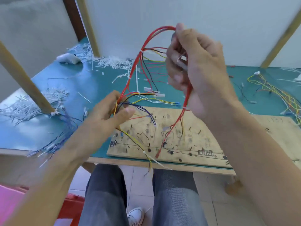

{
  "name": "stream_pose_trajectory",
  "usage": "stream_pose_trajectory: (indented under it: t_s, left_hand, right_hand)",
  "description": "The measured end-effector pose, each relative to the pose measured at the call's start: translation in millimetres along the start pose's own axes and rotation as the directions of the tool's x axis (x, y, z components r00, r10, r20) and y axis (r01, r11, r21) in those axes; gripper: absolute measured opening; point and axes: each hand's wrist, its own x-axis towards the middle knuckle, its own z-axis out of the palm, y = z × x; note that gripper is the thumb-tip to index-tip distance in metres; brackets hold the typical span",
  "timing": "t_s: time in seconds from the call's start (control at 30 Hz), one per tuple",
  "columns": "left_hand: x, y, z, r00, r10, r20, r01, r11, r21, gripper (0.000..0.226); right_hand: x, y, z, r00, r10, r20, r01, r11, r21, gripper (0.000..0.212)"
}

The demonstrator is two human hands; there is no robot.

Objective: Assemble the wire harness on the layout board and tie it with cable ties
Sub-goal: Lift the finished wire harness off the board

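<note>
Red wire harness (138, 62), already tied in places, hangs off the layout board (187, 128), gripped by both hands' curled fingers, left hand (112, 110) and right hand (195, 67), apparently near finished.

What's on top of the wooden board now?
Loose harness ends trail over the board; the left hand and right hand hold the rest above. The right forearm hides one stretch.

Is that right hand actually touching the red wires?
Touching: the head view shows the right hand curled round the red wires, which emerge below its palm.

Red harness (138, 62) looped, lifted above layout board (187, 128).
</note>
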Motion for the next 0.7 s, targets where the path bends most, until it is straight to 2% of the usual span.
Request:
stream_pose_trajectory:
  t_s: [0.07,0.1,0.17,0.23,0.3,0.33,0.43,0.57,0.63,0.7]
  left_hand:
    - [-16.5,0.0,2.5,0.997,0.038,0.074,-0.036,0.999,-0.027,0.044]
    - [-20.7,-2.8,3.4,0.998,0.061,0.031,-0.059,0.998,-0.036,0.052]
    - [-14.3,7.5,10.4,0.996,0.084,0.008,-0.082,0.981,-0.175,0.044]
    - [-4.6,15.4,16.5,0.997,0.073,0.009,-0.063,0.905,-0.42,0.035]
    - [-3.0,22.8,18.7,0.998,0.05,-0.037,-0.062,0.84,-0.539,0.037]
    - [-8.5,23.1,21.3,0.997,0.063,-0.052,-0.082,0.835,-0.543,0.035]
    - [-28.7,23.1,30.4,0.993,0.121,0.015,-0.097,0.859,-0.503,0.039]
    - [-14.0,15.2,35.8,0.99,0.102,-0.093,-0.13,0.913,-0.387,0.029]
    - [-5.1,17.8,33.0,0.985,0.115,-0.126,-0.154,0.921,-0.358,0.023]
    - [3.8,21.6,22.2,0.982,0.1,-0.161,-0.151,0.927,-0.345,0.024]
  right_hand:
    - [8.5,-4.7,20.2,0.999,0.016,0.035,-0.02,0.993,0.119,0.033]
    - [12.3,-4.9,29.5,0.999,0.016,0.049,-0.023,0.988,0.155,0.033]
    - [20.2,-0.6,45.6,0.997,0.029,0.065,-0.041,0.98,0.196,0.032]
    - [27.9,7.6,58.9,0.997,0.055,0.057,-0.066,0.974,0.216,0.031]
    - [35.7,18.3,69.4,0.997,0.08,0.008,-0.08,0.974,0.212,0.03]
    - [39.7,23.6,73.3,0.995,0.091,-0.027,-0.084,0.974,0.212,0.029]
    - [49.5,39.5,80.5,0.985,0.12,-0.122,-0.089,0.968,0.235,0.031]
    - [58.2,51.9,83.6,0.966,0.144,-0.213,-0.089,0.964,0.251,0.034]
    - [60.7,54.8,79.3,0.97,0.113,-0.216,-0.076,0.982,0.172,0.031]
    - [63.9,57.2,69.1,0.979,0.073,-0.191,-0.074,0.997,-0.001,0.031]
